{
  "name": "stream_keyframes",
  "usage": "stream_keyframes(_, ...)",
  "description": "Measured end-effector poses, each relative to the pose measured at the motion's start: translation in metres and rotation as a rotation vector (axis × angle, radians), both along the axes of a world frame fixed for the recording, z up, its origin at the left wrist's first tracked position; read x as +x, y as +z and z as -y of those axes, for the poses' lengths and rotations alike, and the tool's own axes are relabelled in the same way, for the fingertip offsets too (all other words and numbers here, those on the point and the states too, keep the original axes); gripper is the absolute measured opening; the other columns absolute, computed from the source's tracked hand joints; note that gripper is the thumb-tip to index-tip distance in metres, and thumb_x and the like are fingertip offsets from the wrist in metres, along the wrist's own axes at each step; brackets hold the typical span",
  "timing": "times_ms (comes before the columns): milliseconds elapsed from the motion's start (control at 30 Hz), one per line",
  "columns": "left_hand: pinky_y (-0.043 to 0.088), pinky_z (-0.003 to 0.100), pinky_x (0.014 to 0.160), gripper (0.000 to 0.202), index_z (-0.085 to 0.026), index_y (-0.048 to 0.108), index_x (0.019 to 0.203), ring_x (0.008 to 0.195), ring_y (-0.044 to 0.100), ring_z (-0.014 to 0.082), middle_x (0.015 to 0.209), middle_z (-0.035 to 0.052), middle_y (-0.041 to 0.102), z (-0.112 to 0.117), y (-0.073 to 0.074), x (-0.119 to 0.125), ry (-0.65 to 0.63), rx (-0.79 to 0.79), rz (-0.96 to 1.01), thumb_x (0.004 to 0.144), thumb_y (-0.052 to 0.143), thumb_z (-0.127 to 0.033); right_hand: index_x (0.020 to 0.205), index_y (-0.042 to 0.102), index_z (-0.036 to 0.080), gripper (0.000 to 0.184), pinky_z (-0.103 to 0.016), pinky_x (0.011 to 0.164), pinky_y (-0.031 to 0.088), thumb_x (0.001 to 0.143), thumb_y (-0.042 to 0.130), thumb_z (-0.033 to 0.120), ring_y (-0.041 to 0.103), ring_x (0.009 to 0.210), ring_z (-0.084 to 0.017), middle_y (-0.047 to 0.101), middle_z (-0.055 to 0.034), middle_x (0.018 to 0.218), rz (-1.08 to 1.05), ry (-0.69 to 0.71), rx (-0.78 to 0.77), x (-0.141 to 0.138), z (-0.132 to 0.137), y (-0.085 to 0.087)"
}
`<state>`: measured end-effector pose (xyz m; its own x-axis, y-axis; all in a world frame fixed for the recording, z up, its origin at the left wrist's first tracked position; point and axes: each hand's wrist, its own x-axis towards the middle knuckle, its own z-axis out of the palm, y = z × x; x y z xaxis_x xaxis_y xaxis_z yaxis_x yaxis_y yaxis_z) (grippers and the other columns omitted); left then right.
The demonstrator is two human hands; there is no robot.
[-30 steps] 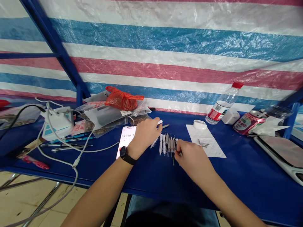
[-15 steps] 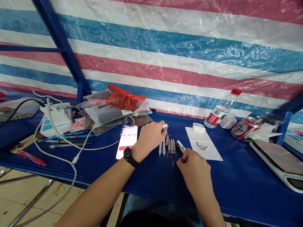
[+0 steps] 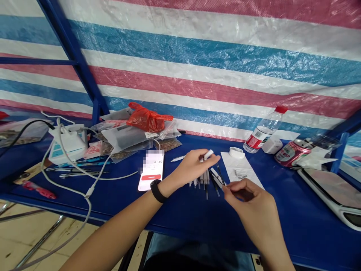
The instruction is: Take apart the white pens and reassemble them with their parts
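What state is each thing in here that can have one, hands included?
Left hand: pinching white piece
Right hand: pinching thin dark tool
Phone: screen lit
Bottle: red cap on
Power strip: adapter plugged in
Paper sheet: lying flat, small strips on it
Scale: display looks dark
Drink can: open or shut, cannot tell

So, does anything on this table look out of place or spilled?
Mainly the white cable: it loops loosely across the nearby pens and hangs over the front edge of the table, where it could perhaps get snagged. The small dark strips on the white paper look stray, though I can't tell whether they were spilled.
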<state>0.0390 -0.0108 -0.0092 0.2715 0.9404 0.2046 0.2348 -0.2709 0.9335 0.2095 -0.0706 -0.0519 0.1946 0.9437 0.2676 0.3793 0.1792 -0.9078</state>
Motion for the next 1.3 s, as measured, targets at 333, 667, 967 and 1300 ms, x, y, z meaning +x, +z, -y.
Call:
stream_keyframes(333, 0.024, 0.018, 0.052, 0.056, -0.013, 0.07, 0.066, 0.051, 0.034, 0.0025, 0.05, -0.0077, 0.039, 0.002, -0.008, 0.005, -0.022, -0.1, 0.323, 0.066, 0.081, -0.068, 0.06, 0.059, 0.018, 0.043, -0.029, 0.063, 0.056, 0.063, 0.086, 0.051, 0.069, 0.075, -0.021, 0.071, -0.0092, 0.078, -0.372, 0.306, 0.02, 0.004, -0.029, 0.015)
stream_keyframes(667, 0.015, 0.019, 0.043, 0.041, -0.016, 0.064, 0.08, 0.044, 0.023, 0.0012, 0.055, -0.0095, 0.034, 0.001, -0.008, 0.009, -0.035, -0.151, 0.472, 0.082, 0.07, -0.057, 0.061, 0.06, 0.018, 0.039, -0.031, 0.066, 0.056, 0.055, 0.092, 0.04, 0.066, 0.065, -0.017, 0.067, -0.0036, 0.064, -0.3, 0.433, 0.072, 0.007, -0.062, 0.042)
stream_keyframes(967, 0.028, 0.02, 0.059, 0.035, -0.019, 0.057, 0.086, 0.063, 0.038, 0.0065, 0.071, -0.0051, 0.043, 0.006, -0.015, 0.011, -0.049, 0.014, 0.107, 0.095, 0.05, -0.053, 0.066, 0.06, 0.02, 0.033, -0.034, 0.065, 0.058, 0.066, 0.087, 0.039, 0.067, 0.065, -0.018, 0.068, -0.0026, 0.068, -0.376, 0.313, 0.478, 0.001, -0.097, 0.046)
stream_keyframes(1300, 0.029, 0.02, 0.057, 0.044, -0.02, 0.06, 0.093, 0.057, 0.038, 0.0051, 0.068, -0.0067, 0.043, 0.004, -0.021, 0.012, -0.043, -0.045, 0.128, 0.094, 0.046, -0.062, 0.071, 0.071, 0.022, 0.031, -0.032, 0.076, 0.058, 0.063, 0.09, 0.044, 0.07, 0.087, -0.019, 0.074, -0.0046, 0.086, -0.491, 0.39, 0.306, 0.01, -0.094, 0.039)
